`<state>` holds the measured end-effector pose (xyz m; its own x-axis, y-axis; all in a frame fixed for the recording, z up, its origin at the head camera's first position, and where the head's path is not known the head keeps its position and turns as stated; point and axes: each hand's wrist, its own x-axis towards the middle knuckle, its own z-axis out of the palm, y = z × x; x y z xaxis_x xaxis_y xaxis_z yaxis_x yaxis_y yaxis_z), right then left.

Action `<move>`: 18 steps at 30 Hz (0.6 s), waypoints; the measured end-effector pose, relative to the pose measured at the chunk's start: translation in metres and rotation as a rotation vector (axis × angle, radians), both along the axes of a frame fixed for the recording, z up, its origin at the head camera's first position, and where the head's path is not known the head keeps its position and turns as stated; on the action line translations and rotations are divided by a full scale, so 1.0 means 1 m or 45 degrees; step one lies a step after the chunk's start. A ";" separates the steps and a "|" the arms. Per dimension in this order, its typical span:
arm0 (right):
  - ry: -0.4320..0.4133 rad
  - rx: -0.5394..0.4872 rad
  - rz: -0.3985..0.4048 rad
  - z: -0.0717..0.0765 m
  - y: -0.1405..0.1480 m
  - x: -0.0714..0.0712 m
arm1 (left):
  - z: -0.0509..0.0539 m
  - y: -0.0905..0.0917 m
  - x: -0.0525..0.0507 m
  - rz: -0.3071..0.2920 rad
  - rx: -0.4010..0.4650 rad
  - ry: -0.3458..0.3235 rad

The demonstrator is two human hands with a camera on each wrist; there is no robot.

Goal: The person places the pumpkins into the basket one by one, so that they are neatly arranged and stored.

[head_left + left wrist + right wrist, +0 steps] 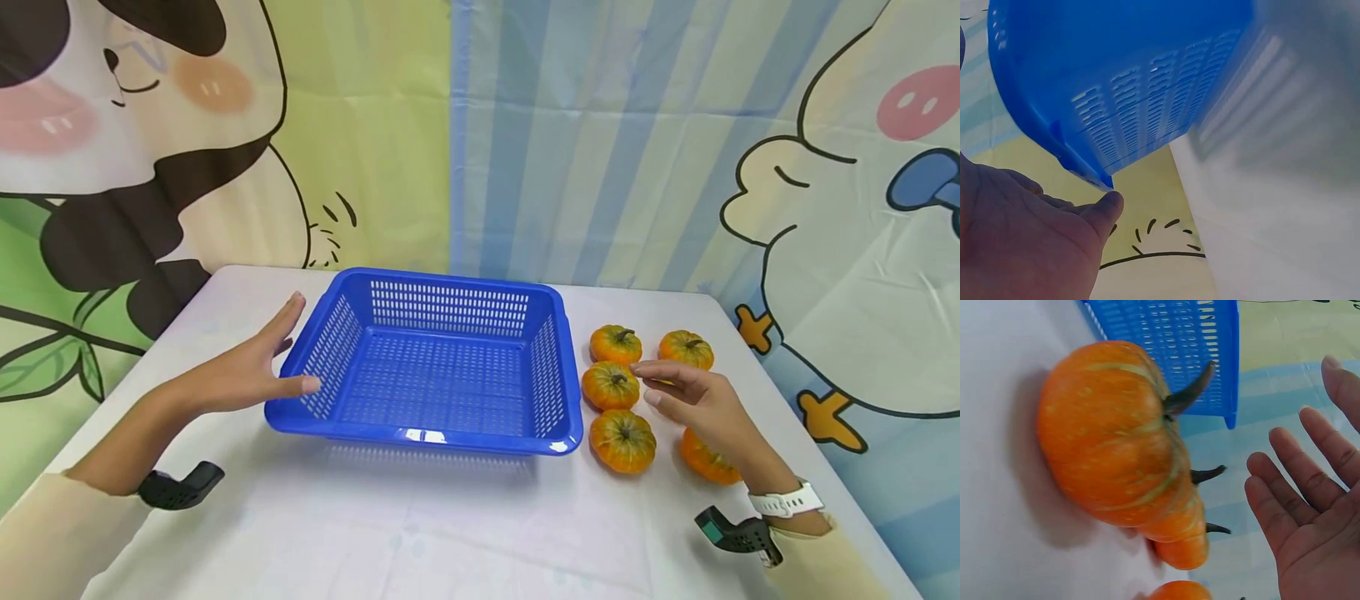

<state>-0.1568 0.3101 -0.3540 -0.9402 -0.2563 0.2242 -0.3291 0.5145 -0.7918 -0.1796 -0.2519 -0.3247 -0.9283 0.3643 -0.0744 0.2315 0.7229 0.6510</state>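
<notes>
A blue slatted plastic basket stands on the white-covered table, with nothing inside. Beside its left rim is my left hand, thumb and fingers spread; in the left wrist view the hand is close to the rim, and whether it touches is unclear. Several small orange pumpkins with dark stems sit right of the basket. Over them hovers my right hand, loosely bent, its fingertips nearest the middle pumpkin. The right wrist view shows its palm holding nothing. It partly hides a right-hand pumpkin.
Behind the table hangs a cartoon-printed curtain. A dark wrist strap is on the left wrist. The right wrist carries a white band and another dark strap.
</notes>
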 end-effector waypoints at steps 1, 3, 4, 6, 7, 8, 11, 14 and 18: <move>-0.001 -0.016 0.009 -0.003 0.000 0.001 | -0.002 0.000 0.001 0.001 0.016 -0.004; -0.012 -0.046 0.037 -0.008 0.000 0.003 | -0.005 0.000 0.004 0.005 0.050 -0.005; -0.022 -0.064 0.056 -0.011 -0.001 0.003 | -0.007 0.000 0.006 0.008 0.064 -0.003; -0.041 -0.097 0.076 -0.017 -0.002 0.004 | -0.010 0.000 0.009 0.007 0.092 0.008; -0.046 -0.100 0.076 -0.019 -0.002 0.005 | -0.011 0.000 0.011 0.005 0.106 0.011; -0.052 -0.103 0.071 -0.022 -0.002 0.006 | -0.012 0.000 0.012 0.002 0.117 0.014; -0.070 -0.094 0.044 -0.028 -0.001 0.008 | -0.015 0.002 0.015 -0.008 0.142 0.012; -0.097 -0.086 0.020 -0.032 0.000 0.011 | -0.018 0.002 0.015 -0.007 0.156 0.000; -0.105 -0.083 0.013 -0.037 0.002 0.013 | -0.023 0.002 0.013 -0.023 0.172 -0.005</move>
